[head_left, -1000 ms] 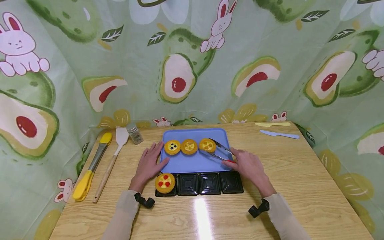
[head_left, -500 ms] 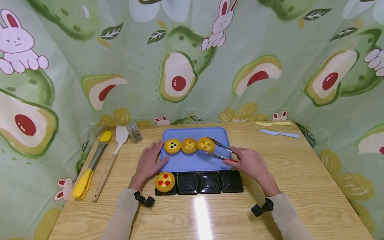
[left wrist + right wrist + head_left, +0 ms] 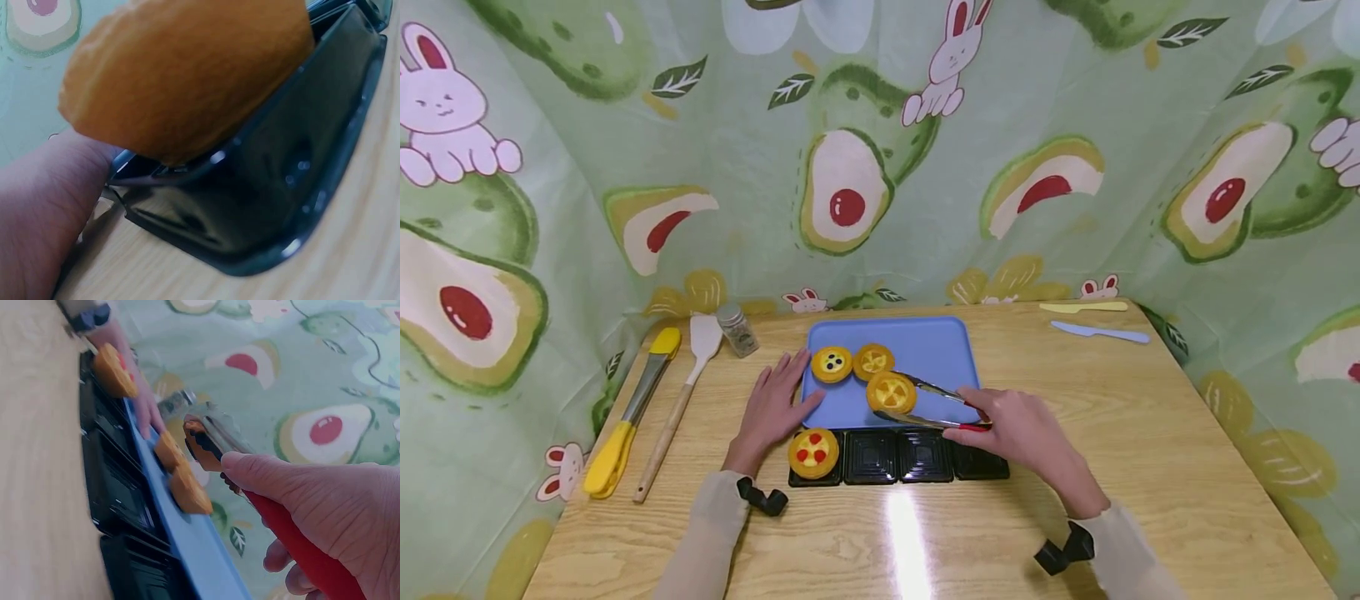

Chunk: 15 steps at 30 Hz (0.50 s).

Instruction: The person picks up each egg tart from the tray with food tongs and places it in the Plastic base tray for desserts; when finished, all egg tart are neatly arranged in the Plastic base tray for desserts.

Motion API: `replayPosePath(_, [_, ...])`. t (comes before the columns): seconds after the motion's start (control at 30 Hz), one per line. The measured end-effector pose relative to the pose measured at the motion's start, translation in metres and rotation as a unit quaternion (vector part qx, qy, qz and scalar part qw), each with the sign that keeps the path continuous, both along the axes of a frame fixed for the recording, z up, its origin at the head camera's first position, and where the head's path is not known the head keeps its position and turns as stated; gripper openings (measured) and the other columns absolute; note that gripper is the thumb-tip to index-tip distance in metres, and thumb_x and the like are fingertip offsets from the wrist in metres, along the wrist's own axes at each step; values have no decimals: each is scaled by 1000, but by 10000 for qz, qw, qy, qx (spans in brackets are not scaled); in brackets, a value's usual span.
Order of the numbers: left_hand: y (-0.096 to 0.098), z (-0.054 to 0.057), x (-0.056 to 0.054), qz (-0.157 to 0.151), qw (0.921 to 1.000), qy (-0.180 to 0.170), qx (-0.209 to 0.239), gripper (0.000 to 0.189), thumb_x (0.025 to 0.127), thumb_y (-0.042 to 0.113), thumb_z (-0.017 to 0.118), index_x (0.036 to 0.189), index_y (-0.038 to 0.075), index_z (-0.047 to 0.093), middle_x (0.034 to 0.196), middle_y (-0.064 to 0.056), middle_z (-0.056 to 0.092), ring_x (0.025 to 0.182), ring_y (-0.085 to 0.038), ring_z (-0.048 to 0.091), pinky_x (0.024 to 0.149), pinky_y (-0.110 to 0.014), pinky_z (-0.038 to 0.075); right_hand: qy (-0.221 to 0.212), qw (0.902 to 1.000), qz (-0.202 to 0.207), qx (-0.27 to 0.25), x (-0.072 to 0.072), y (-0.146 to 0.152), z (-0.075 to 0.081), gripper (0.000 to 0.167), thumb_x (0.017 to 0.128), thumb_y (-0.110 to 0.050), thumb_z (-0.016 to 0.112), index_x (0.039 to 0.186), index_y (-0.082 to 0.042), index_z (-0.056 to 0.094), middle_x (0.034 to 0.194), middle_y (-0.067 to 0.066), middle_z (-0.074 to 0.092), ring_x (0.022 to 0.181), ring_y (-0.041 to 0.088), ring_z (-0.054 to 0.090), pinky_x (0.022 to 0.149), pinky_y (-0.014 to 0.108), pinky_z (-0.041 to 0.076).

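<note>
My right hand [image 3: 1018,429] grips a pair of red-handled metal tongs [image 3: 287,537], whose tips clasp an egg tart [image 3: 891,394] with brownish wedge-shaped toppings. In the right wrist view that tart hangs raised above the blue tray [image 3: 932,350]. My left hand [image 3: 775,400] rests with straight fingers at the tray's left edge. Two tarts stay on the tray: one with dark berries [image 3: 832,364] and one with wedge toppings [image 3: 873,360]. In front lies a black tray with several square compartments [image 3: 871,457]; a tart with red toppings [image 3: 813,453] sits in its leftmost one.
To the left lie yellow-ended tongs [image 3: 632,417] and a spatula [image 3: 681,400] with a wooden handle. A glass shaker jar [image 3: 737,331] stands behind my left hand. A yellow knife [image 3: 1082,307] and a blue knife [image 3: 1101,332] lie at the back right.
The tongs have taken hold of the rightmost tart on the blue tray and brought it up, leftward and nearer to me. My left hand stays where it was.
</note>
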<state>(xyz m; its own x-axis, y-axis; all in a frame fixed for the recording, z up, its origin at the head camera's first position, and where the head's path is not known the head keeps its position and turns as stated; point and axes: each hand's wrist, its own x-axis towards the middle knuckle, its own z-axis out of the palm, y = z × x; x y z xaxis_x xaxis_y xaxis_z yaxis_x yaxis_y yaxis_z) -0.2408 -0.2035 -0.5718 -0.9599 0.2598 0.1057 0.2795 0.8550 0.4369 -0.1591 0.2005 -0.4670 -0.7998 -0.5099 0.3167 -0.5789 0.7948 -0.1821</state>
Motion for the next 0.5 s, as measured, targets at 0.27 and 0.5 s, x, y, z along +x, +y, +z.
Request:
replayPosePath(0.27, [0, 0, 0, -17, 10000, -11, 88, 86, 101, 65, 51, 168, 19, 24, 172, -3, 28, 161, -30, 17, 128, -57, 9, -100, 9990, 339, 286, 24, -10, -8, 60, 87, -66, 74, 117, -14, 75, 78, -4, 70, 59, 7, 59, 47, 25, 45])
replayPosePath(0.5, [0, 0, -1, -18, 10000, 48, 44, 87, 100, 66, 51, 168, 20, 24, 172, -3, 28, 161, -30, 17, 128, -57, 10, -192, 9982, 389, 408, 31, -19, -17, 60, 84, -67, 76, 119, -18, 77, 85, -2, 75, 65, 12, 66, 50, 32, 52])
